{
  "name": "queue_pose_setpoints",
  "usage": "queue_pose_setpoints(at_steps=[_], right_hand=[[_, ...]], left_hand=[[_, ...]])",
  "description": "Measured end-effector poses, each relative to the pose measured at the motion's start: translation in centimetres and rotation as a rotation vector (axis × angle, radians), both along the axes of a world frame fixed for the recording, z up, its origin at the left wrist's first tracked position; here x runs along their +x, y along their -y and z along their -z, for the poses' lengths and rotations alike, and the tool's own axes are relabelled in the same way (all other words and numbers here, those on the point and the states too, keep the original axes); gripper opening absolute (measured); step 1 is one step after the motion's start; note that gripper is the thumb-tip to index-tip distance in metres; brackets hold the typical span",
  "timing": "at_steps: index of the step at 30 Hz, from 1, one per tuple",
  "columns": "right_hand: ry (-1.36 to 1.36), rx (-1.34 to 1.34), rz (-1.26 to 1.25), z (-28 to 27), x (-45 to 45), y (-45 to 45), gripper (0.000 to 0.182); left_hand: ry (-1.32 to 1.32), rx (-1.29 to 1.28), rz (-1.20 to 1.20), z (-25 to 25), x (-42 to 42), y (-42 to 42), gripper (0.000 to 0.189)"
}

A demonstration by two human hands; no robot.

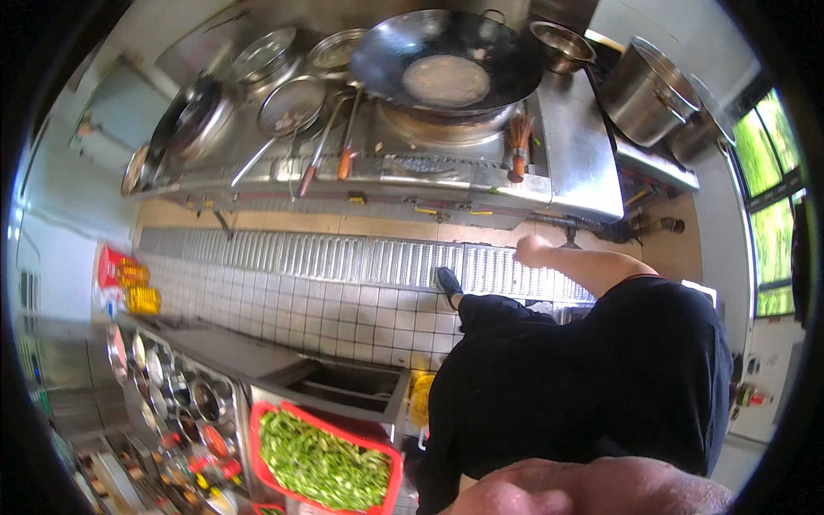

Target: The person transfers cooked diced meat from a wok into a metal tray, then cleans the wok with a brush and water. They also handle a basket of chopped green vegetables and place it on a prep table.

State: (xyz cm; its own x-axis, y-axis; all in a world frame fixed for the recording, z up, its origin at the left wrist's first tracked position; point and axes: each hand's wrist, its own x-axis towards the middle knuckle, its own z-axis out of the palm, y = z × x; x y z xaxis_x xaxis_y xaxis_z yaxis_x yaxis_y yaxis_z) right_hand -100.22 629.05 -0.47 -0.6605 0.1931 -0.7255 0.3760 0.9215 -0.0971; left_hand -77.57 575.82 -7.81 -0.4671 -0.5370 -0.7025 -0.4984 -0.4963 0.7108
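My right hand (533, 250) hangs over the ribbed metal floor grating (325, 257), its fingers curled and nothing visible in them. My left hand is out of view. Beyond the grating stands a steel cooking range (579, 154). On it sits a large dark wok (386, 61) with a pale, cloudy content (447, 80). A bamboo wok brush (519, 148) lies right of the burner. To the left are a wire strainer (293, 103) and two wooden-handled utensils (310, 177) (346, 161). Behind them are metal bowls (265, 55) (563, 48).
Tall steel pots (647, 93) stand at the right. A red basket (396, 476) of cut green vegetables (322, 460) is by a counter with a sink (347, 386). Several condiment containers (180, 393) are at lower left. Yellow oil bottles (143, 300) stand on the floor.
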Motion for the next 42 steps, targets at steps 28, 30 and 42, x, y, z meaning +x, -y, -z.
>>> queue_pose_setpoints(at_steps=[28, 30, 42], right_hand=[[-0.993, -0.351, 1.480, -23.0, -14.2, -11.0, 0.029], [-0.975, -0.246, 1.366, -28.6, -18.2, -9.2, 0.038], [-0.098, 0.041, 0.335, -25.5, -46.5, -8.0, 0.049]], left_hand=[[-0.257, -1.490, 1.680, -10.7, -79.0, -28.9, 0.062], [-0.263, -1.511, 1.800, -9.9, -80.5, -30.7, 0.056], [-0.375, -0.415, 1.570, -15.8, -84.3, -24.6, 0.033]])
